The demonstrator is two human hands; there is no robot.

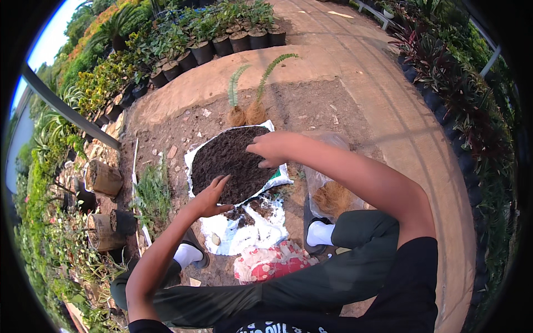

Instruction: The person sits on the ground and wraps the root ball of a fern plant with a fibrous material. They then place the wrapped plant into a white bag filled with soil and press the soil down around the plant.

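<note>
Dark loose soil (222,161) lies heaped on an opened white sack (244,234) on the ground before me. At the soil's near left edge is my left hand (212,198), its fingers spread and nothing in them. My right hand (272,149) hovers over or touches the far right side of the heap; its fingers bend a little, thumb apart, and I see nothing held. Just beyond the sack stand two small ferns (234,91), each with its base wrapped in a brown fibre ball (256,112).
A clear plastic bag with brown coconut fibre (331,198) sits beside my right foot. Red-and-white patterned cloth (275,262) lies between my legs. Cut fern fronds (154,191) rest at left. Potted plants (240,42) line the far side, and dark-leaved plants (444,77) border the path.
</note>
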